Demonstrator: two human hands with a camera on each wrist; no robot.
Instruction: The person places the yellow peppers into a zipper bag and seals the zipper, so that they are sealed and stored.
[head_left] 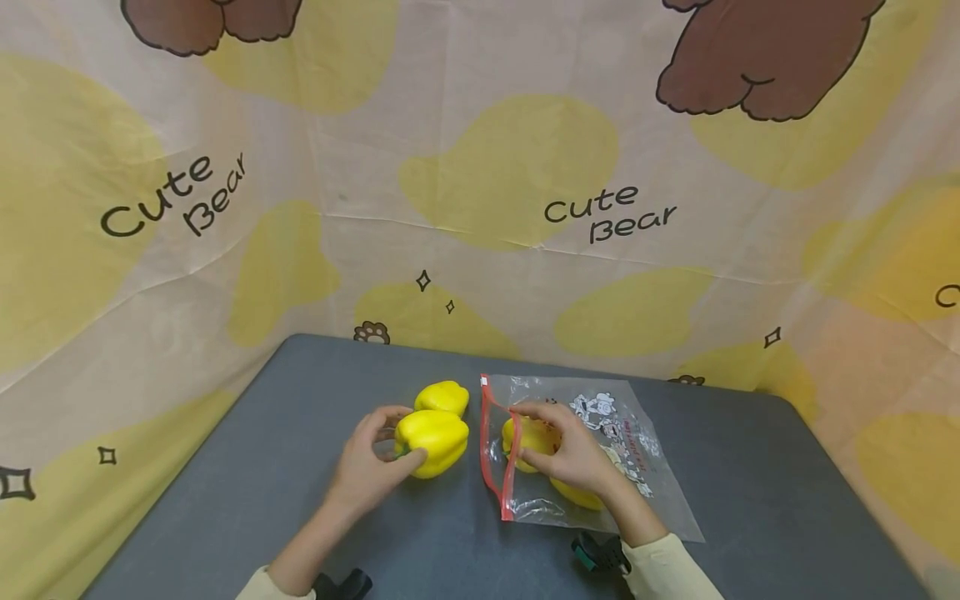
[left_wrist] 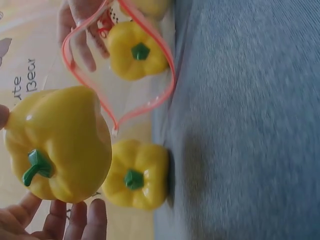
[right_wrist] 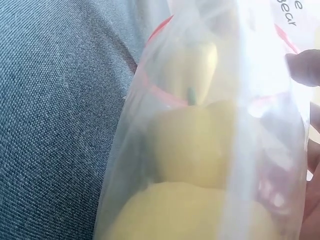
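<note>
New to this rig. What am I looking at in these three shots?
No robot: two bare hands of one person. The wide shot comes from a head-worn camera looking forward and down; the close ones come from a camera on each wrist. On the grey table lie a loose yellow pepper and a clear red-edged bag with two yellow peppers inside. The left hand holds another pepper. The right hand is at the bag's open mouth; whether it pinches the film is unclear.
</note>
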